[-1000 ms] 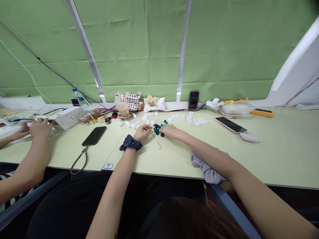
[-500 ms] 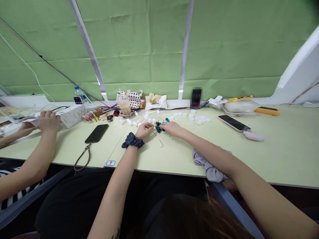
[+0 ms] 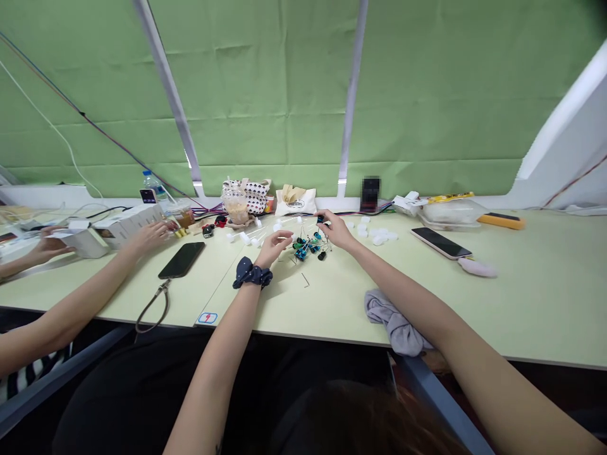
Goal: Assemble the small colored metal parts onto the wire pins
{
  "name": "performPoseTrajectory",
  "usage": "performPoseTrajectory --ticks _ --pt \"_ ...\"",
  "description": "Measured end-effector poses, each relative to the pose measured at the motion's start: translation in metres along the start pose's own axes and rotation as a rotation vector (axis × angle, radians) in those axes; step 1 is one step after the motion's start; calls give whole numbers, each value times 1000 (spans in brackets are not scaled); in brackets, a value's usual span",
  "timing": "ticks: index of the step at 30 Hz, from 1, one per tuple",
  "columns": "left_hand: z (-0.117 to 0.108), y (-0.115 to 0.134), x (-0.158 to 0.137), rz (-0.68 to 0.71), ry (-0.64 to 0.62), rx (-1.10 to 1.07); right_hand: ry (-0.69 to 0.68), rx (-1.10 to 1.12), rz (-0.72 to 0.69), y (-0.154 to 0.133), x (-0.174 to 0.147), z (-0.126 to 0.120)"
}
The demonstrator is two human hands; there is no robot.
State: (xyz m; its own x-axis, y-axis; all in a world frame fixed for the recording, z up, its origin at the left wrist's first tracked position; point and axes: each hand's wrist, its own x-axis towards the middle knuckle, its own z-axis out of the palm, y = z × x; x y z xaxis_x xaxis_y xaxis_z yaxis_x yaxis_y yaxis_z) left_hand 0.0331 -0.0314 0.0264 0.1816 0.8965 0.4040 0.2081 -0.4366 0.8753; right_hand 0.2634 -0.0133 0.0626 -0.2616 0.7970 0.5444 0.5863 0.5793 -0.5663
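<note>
A pile of small blue, green and black pieces with thin wire-like stems (image 3: 302, 251) lies on the table between my hands. My left hand (image 3: 274, 248) is just left of it, with its fingers apart and nothing visible in them. Beyond the pile, on its right, my right hand (image 3: 336, 230) pinches a small dark piece (image 3: 320, 219) at its fingertips. One black piece (image 3: 322, 256) sits at the pile's near right edge. A thin bent rod (image 3: 305, 280) lies closer to me. Small white caps (image 3: 378, 240) are scattered behind and to the right.
At left, a co-worker's hand (image 3: 154, 234) reaches past white boxes (image 3: 126, 224). A phone with a strap (image 3: 183, 260) lies left of me, another phone (image 3: 440, 243) right. A drink cup (image 3: 237, 212) and bags stand behind. Grey cloth (image 3: 396, 323) lies under my right forearm.
My right hand has lifted away from the pile, back and to the right, with a small dark piece. The pile now shows more fully. The co-worker's hand has moved right.
</note>
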Motion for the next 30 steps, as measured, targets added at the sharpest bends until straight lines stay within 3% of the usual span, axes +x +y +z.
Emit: performPoseTrajectory --ticks 3,6,12,16,22,25,30 --pt "7 6 0 11 -16 -51 -7 172 63 11 3 3" --pt "13 8 -2 49 -82 1 27 182 51 19 5 5" --pt "24 -8 -4 286 -328 508 116 71 65 40 8 7" --pt "30 -24 -4 343 -317 739 91 14 -52 45 9 4" --pt "32 -34 -1 335 -308 766 -102 -95 -295 41 6 9" --pt "31 -38 0 327 -298 749 -138 -78 -296 40 3 12" --pt "29 -45 2 315 -251 697 -7 158 -145 43 4 7"
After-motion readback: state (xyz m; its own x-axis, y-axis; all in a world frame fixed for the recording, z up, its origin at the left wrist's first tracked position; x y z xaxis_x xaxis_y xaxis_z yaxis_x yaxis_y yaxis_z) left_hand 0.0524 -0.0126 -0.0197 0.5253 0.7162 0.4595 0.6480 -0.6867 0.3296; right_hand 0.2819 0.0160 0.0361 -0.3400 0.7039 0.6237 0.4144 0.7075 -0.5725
